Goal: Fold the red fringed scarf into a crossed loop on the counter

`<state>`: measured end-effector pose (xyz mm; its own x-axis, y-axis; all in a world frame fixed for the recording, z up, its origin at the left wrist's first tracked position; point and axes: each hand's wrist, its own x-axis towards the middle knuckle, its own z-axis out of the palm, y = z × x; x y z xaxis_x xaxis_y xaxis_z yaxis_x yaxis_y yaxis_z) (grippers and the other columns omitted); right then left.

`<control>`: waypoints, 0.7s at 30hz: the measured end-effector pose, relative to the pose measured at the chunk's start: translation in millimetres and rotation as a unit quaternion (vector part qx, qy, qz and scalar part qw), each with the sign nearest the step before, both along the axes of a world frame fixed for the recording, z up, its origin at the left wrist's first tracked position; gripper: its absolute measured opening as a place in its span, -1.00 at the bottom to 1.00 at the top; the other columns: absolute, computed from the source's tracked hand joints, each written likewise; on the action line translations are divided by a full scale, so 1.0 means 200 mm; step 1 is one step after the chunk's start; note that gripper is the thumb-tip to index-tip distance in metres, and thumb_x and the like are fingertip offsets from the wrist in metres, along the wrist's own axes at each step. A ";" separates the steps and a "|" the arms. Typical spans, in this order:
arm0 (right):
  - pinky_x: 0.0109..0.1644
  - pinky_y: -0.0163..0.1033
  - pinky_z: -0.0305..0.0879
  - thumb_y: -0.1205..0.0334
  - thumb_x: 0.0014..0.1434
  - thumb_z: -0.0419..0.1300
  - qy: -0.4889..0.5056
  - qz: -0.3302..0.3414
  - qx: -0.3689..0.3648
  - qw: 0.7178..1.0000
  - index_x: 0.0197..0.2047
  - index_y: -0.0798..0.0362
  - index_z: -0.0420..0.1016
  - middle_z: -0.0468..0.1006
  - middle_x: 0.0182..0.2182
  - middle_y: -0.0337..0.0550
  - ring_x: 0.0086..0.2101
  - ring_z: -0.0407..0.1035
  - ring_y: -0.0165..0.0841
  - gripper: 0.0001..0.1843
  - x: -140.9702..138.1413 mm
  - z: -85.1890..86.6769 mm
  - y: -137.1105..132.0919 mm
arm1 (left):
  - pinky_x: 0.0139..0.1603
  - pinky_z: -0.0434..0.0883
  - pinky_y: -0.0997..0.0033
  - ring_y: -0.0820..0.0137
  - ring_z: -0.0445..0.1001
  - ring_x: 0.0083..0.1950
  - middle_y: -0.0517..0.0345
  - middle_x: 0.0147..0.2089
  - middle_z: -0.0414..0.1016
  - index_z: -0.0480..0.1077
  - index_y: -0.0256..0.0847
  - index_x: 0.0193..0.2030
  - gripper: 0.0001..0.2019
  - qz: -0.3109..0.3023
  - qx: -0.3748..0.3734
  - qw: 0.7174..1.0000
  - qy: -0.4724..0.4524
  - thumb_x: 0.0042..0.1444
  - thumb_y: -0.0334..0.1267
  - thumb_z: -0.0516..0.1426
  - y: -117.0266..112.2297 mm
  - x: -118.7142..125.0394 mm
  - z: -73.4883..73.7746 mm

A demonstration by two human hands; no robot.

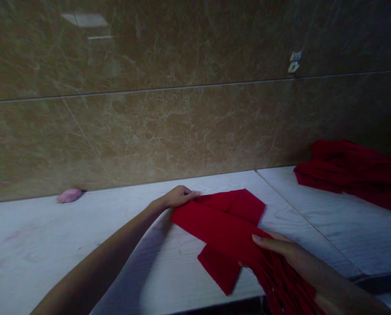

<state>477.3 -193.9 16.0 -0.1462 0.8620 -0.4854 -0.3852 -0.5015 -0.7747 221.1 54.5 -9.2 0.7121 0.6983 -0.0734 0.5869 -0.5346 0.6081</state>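
A folded red cloth (221, 225) stretches diagonally between my two hands over the white table. My left hand (179, 197) has its fingers closed on the cloth's far left end. My right hand (285, 247) grips the near right part, thumb on top and the other fingers mostly hidden beneath. Below that hand the cloth hangs in narrow gathered folds (281, 280) past the table's front edge. Under the stretched cloth, flat red fabric (220, 269) lies on the table, with another corner (248, 205) showing on the far side. Whether these are one piece, I cannot tell.
A heap of red fabric (353, 173) lies at the right by the wall. A small pink lump (70, 195) sits at the back left. The white table (67, 245) meets a brown marbled wall (169, 131), and a seam crosses its right part.
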 end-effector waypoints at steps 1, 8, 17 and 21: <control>-0.33 -0.33 0.51 0.11 0.21 0.39 -0.009 0.002 -0.005 1.000 0.14 0.16 0.54 0.70 -0.30 0.02 -0.39 0.60 -0.28 -0.51 0.01 -0.01 -0.03 | -0.49 0.02 0.42 0.48 0.09 -0.50 0.27 -0.61 0.08 0.18 -0.19 -0.61 -0.30 -0.020 0.023 1.000 0.003 0.18 0.45 -0.08 0.00 0.01 0.00; -0.01 -0.16 0.53 0.10 0.10 0.44 -0.007 -0.030 -0.020 0.999 0.10 0.16 0.58 0.69 -0.21 0.06 -0.19 0.62 -0.16 -0.47 0.01 -0.12 -0.11 | -0.49 0.04 0.46 0.51 0.10 -0.54 0.27 -0.64 0.13 0.30 -0.23 -0.61 -0.32 -0.067 0.087 0.993 0.034 0.25 0.33 -0.05 -0.01 0.03 0.02; 0.17 -0.09 0.44 0.01 0.03 0.50 -0.029 -0.034 -0.039 0.998 0.04 0.10 0.62 0.69 -0.13 0.01 -0.06 0.58 -0.11 -0.45 -0.02 -0.23 -0.20 | -0.43 0.07 0.43 0.50 0.19 -0.55 0.25 -0.64 0.27 0.45 -0.23 -0.54 -0.37 -0.091 0.127 0.986 0.060 0.28 0.27 0.01 -0.02 0.03 0.00; 0.16 -0.11 0.44 -0.09 0.02 0.51 -0.099 -0.018 -0.013 0.995 0.00 0.10 0.65 0.69 -0.16 -0.02 -0.06 0.57 -0.13 -0.43 -0.01 -0.25 -0.19 | -0.38 0.10 0.41 0.47 0.23 -0.53 0.19 -0.62 0.34 0.46 -0.23 -0.53 -0.37 -0.126 0.160 0.974 0.096 0.33 0.24 -0.03 -0.02 0.04 0.04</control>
<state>475.0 -232.2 -34.7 -0.0143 0.8518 -0.5237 -0.2441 -0.5109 -0.8243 229.5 51.2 -0.9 0.8584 0.5122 -0.0293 0.4989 -0.8203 0.2797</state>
